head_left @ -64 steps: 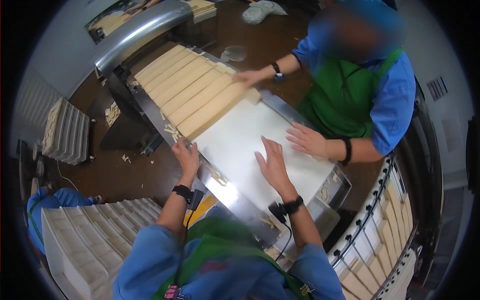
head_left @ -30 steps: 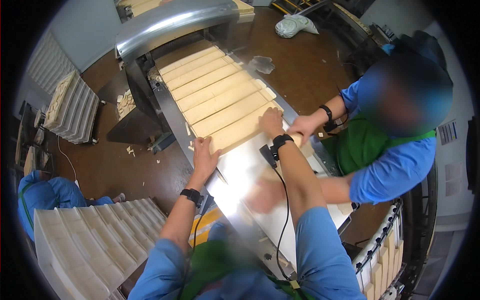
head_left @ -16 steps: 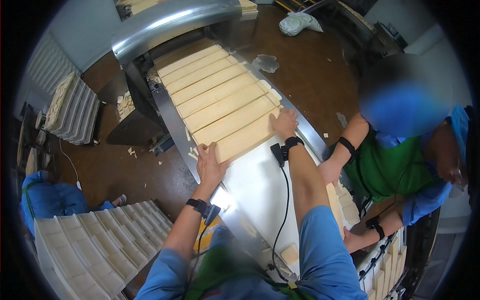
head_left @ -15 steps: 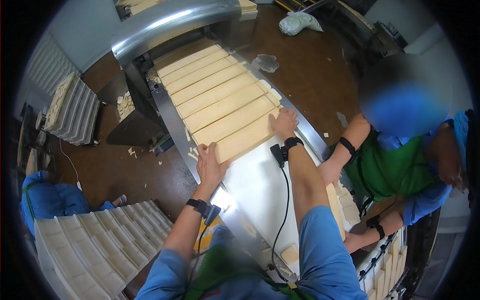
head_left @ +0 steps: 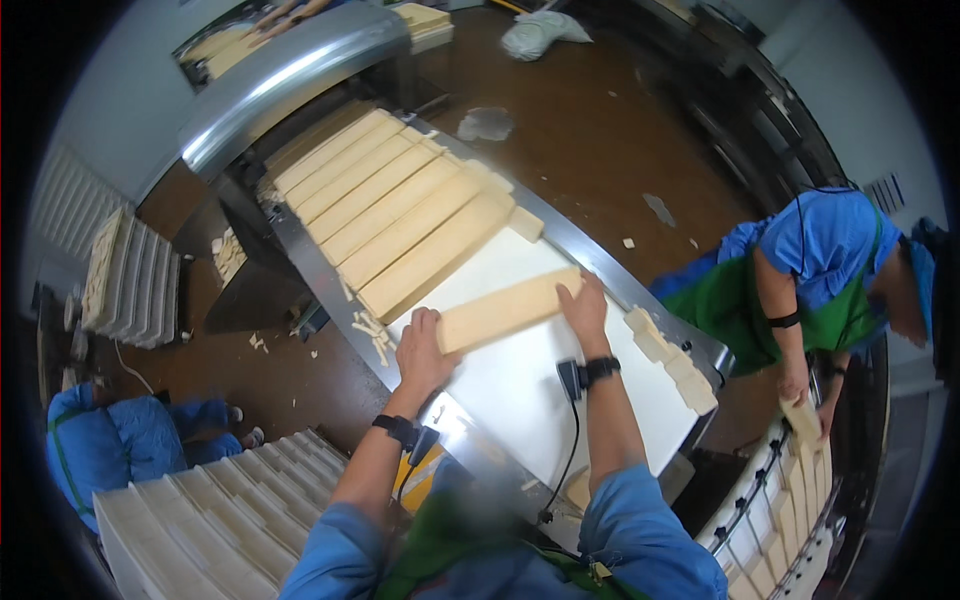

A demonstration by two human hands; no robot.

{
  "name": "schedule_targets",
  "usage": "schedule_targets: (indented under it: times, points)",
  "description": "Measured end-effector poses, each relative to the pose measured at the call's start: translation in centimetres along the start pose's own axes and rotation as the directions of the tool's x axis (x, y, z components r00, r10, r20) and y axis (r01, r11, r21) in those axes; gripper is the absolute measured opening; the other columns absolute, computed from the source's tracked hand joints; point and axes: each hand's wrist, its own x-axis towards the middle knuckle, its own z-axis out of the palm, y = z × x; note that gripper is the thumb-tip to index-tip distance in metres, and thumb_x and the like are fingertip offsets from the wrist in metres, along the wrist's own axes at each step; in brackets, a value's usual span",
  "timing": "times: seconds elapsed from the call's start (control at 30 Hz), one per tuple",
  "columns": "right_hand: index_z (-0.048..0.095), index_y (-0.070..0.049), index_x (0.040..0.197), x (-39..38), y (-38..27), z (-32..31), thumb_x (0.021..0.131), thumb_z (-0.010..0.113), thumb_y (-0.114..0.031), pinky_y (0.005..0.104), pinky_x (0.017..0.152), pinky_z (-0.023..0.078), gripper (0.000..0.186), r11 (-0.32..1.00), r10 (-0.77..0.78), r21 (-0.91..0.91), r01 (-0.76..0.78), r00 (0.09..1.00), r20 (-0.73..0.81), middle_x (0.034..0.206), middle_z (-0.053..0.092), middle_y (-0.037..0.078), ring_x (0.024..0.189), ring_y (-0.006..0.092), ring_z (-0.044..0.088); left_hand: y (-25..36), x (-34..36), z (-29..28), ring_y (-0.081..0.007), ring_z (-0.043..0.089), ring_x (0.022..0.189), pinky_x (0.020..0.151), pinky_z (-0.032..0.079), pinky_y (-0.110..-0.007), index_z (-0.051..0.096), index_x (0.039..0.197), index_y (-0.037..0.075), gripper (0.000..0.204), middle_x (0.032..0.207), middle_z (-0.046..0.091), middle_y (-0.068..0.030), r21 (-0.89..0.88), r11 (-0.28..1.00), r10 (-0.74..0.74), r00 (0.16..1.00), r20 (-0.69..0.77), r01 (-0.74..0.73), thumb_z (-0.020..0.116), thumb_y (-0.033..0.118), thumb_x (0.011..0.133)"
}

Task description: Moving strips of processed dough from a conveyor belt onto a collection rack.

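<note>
My left hand [head_left: 422,352] and my right hand [head_left: 585,308] grip opposite ends of a long pale-yellow slab [head_left: 510,312], perhaps dough. It lies crosswise over the white belt surface [head_left: 540,410], apart from the others. Whether it touches the belt I cannot tell. Beyond it, several similar slabs [head_left: 400,215] lie side by side in a row, with a small end piece [head_left: 525,224] off the nearest one's right end. Thin scraps [head_left: 372,330] sit by the left edge, near my left hand. Short pale pieces [head_left: 668,358] line the right edge.
A curved metal hood [head_left: 290,75] spans the machine's far end. At the right, a co-worker [head_left: 810,270] holds a slab over a rack [head_left: 770,540] of similar slabs. Stacked white trays [head_left: 225,500] stand lower left, near another person [head_left: 120,440] in blue.
My hands have drawn the nearest slab away from the row, toward me and right. The co-worker has moved from the belt's right side to the rack, carrying a slab.
</note>
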Motion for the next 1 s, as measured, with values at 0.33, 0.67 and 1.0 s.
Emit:
schedule_targets:
  times: [0.33, 0.67, 1.0]
  points:
    - [0.062, 0.013, 0.120, -24.9, 8.0, -13.5, 0.105, 0.060, -0.041, 0.0595, 0.112, 0.037, 0.056, 0.824, 0.382, -0.367, -0.432, 0.902, -0.203, 0.122, 0.062, 0.036, 0.119, 0.0518, 0.055, 9.7, -5.5, 2.6, -0.0411, 0.060, 0.127, 0.104, 0.054, -0.051, 0.045, 0.152, 0.018, 0.098, 0.145, 0.054, -0.0151, 0.022, 0.917, 0.324, 0.776, 0.541, -0.399, 0.092, 0.026, 0.066]
    - [0.053, 0.009, 0.134, -35.7, 2.0, -25.6, 0.098, 0.069, -0.033, 0.0543, 0.103, 0.043, 0.058, 0.709, 0.595, 0.053, -0.704, 0.556, -0.580, 0.118, 0.057, 0.028, 0.116, 0.0452, 0.054, 16.3, -16.6, 7.6, -0.0423, 0.055, 0.126, 0.104, 0.049, -0.049, 0.054, 0.141, 0.015, 0.080, 0.142, 0.050, -0.0198, -0.105, 0.735, 0.658, 0.669, 0.345, -0.670, 0.089, 0.019, 0.069]
    - [0.063, 0.000, 0.117, -65.1, -0.1, -50.1, 0.101, 0.064, -0.022, 0.0467, 0.091, 0.051, 0.027, 0.428, 0.387, 0.355, -0.831, -0.186, -0.903, 0.106, 0.066, 0.022, 0.101, 0.0415, 0.064, 35.0, -43.5, 6.7, -0.0437, 0.051, 0.125, 0.105, 0.045, -0.049, 0.053, 0.145, 0.012, 0.079, 0.136, 0.046, -0.0206, -0.610, 0.331, 0.904, 0.057, 0.423, -0.720, 0.083, 0.006, 0.073]
